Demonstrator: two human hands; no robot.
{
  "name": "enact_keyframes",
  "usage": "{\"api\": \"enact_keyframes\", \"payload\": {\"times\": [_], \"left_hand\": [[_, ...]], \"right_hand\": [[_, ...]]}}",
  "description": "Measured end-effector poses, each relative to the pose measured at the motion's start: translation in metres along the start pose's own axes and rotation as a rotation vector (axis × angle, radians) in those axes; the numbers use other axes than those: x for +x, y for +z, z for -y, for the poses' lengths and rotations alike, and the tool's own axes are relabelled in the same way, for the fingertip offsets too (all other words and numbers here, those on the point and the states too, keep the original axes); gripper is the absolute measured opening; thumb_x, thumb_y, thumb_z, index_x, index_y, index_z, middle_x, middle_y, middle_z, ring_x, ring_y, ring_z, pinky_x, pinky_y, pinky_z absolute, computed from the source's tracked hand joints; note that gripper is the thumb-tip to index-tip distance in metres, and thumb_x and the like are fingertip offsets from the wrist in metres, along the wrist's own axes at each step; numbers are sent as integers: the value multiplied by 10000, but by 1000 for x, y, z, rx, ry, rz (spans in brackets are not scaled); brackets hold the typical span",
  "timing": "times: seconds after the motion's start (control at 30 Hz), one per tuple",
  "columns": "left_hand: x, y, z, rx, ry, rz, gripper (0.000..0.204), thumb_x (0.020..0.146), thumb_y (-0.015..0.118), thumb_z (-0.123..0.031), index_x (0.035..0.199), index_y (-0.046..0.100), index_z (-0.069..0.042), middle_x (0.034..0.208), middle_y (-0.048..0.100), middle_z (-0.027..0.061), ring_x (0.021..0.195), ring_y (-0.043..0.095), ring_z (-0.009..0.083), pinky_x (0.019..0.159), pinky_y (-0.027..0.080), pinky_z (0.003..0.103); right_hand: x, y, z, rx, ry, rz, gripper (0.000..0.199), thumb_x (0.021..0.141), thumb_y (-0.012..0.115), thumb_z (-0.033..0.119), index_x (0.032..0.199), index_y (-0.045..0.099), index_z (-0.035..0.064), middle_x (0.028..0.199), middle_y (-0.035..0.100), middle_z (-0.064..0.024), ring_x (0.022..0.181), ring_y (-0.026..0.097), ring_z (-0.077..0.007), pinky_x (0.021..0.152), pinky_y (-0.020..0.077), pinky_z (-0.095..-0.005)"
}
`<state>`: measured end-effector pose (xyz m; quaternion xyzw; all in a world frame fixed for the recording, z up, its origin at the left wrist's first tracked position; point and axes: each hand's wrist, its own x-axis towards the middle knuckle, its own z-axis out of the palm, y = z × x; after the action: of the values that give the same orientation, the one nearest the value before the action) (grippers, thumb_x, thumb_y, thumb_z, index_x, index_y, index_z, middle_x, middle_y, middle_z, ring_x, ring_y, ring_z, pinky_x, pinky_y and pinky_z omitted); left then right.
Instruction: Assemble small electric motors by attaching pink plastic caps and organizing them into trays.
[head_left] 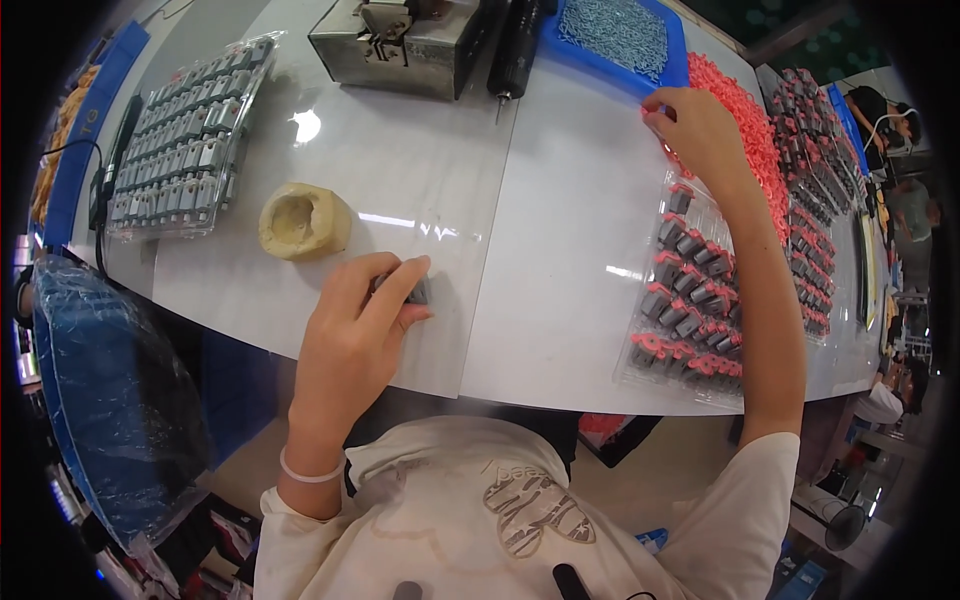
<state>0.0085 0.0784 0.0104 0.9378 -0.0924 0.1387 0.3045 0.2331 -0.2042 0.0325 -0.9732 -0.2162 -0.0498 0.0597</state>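
The white surface spreads under everything, and on its right lies a clear tray with rows of grey pieces topped in pink. At the far left is another clear tray, filled with grey pieces showing no pink. A metal box stands at the far edge, while a pink pile of small parts lies heaped just beyond the right-hand tray, partly hidden by the right forearm. A blue bin of screws sits just past the pile, and a black screwdriver lies between it and the box, bit toward the person. Nearer the person is a hollowed yellow block. The hands are well apart. The left hand pinches one grey piece between thumb and fingers, low over the surface, right of the block. The right hand has its fingertips drawn close together at the meeting of bin and pile; whether they grip anything, I cannot tell. The step in hand looks like picking up a small part while the grey piece is kept ready; the next move seems to call for a secure fingertip pinch on just one part.
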Motion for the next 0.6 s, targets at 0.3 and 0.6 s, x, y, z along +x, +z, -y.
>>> {"api": "enact_keyframes", "payload": {"times": [0.3, 0.6], "left_hand": [[-6, -1, 1, 20, 71, 27, 463, 642, 659, 48, 1091, 590, -39, 958, 572, 97, 801, 530, 249, 717, 446, 320], [-13, -9, 3, -154, -35, -55, 325, 723, 631, 30, 1035, 584, -45, 1026, 533, 79, 758, 560, 226, 650, 480, 300]], "right_hand": [[-4, 1, -1, 72, 7, -63, 215, 802, 532, 179, 886, 613, -3, 687, 596, -155, 629, 574, -286, 600, 435, -366], [-50, -38, 35, 373, 33, -90, 114, 841, 536, 71, 864, 548, -40, 654, 503, -28, 599, 439, -74, 542, 355, -228]]}}
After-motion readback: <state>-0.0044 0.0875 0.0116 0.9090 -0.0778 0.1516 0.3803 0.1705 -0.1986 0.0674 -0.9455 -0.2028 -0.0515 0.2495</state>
